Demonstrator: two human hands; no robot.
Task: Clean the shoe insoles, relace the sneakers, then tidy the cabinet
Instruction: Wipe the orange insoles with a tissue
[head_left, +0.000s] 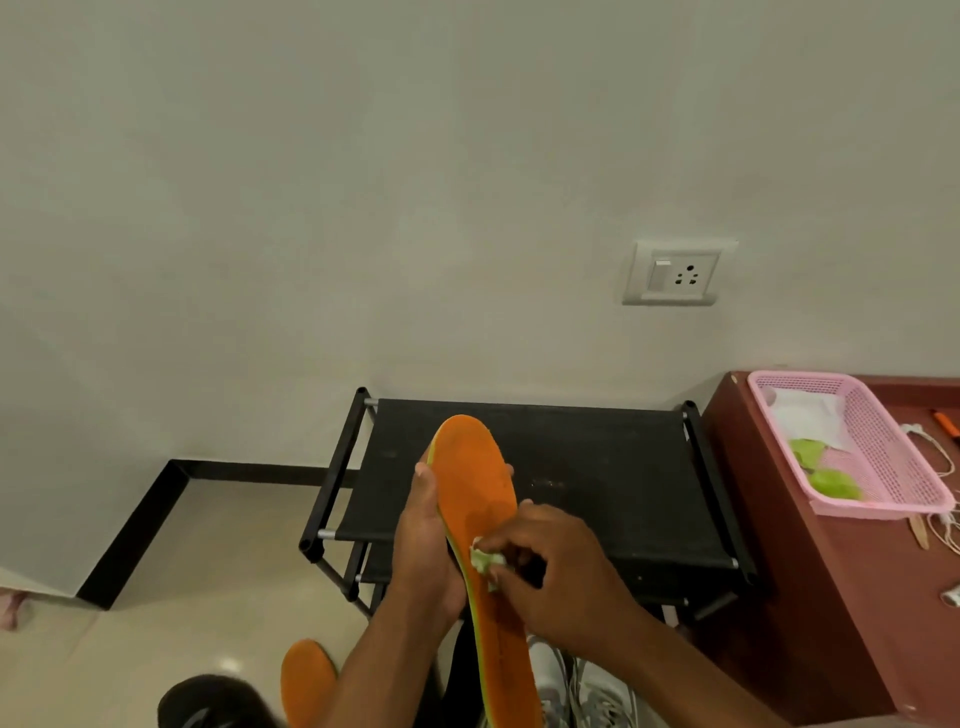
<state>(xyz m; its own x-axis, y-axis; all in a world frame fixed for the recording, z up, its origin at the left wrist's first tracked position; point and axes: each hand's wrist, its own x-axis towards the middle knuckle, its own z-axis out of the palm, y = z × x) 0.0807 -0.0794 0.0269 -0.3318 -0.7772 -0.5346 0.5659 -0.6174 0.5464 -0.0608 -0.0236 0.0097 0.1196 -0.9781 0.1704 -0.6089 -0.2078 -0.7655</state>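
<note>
Above the black shoe rack (571, 467), the left hand (423, 535) grips the orange insole (478, 488) while the right hand (545, 571) pinches a green wipe (485, 562); hard scrubbing could buckle the insole loose.

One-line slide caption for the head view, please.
Left hand holds an orange insole above a black shoe rack while right hand rubs it with a green wipe.

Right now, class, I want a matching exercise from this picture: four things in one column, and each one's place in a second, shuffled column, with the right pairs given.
Things:
1. Held insole
2. Wipe
3. Basket
4. Second insole

Places:
A. on the red-brown cabinet
B. on the floor, lower left
C. in the left hand
D. pinched in the right hand, against the insole

Pairs: 1-C, 2-D, 3-A, 4-B
</note>
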